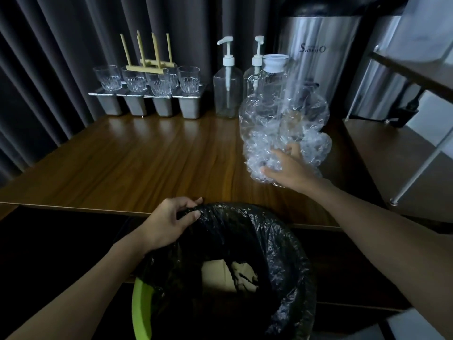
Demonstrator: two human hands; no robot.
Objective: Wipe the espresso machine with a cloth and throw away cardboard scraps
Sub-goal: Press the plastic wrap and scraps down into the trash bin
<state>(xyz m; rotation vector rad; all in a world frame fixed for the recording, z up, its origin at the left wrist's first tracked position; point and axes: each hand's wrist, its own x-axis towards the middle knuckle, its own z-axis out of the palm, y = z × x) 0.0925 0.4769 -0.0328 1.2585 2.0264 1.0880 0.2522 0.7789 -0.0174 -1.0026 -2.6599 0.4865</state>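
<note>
A green bin lined with a black bag stands below the table's front edge. Cardboard scraps lie inside it. My left hand grips the bag's rim at the far left side. My right hand reaches over the wooden table and holds a crumpled clear plastic wrap at its lower part. No cloth is in view, and I cannot tell whether the steel appliance at the back right is the espresso machine.
Several glasses sit on small steel containers at the back, with a wooden rack among them. Two pump bottles and a clear jug stand beside the plastic wrap. A metal shelf frame is at the right.
</note>
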